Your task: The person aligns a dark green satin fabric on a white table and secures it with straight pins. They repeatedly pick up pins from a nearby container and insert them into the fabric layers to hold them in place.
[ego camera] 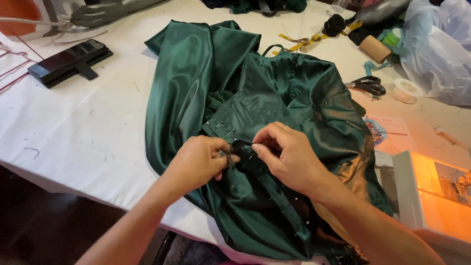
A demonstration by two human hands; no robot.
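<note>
A dark green satin garment point(196, 73) lies bunched on a white table point(73, 122). My left hand point(198, 164) and my right hand point(289, 157) meet over its near part. Both pinch a dark folded strip of the fabric point(243, 147) between thumb and fingers. Silver pins point(220, 124) stick in the hem just above my hands, and more pins run along the seam below my right wrist. Whether either hand also holds a pin is too small to tell.
A black phone in a case point(68, 61) lies at the left. Scissors point(368, 85), a yellow tape measure point(301, 41), a clear spool point(406, 90) and thread cones point(375, 47) sit at the back right. A white sewing machine point(431, 196) glows orange at the right edge.
</note>
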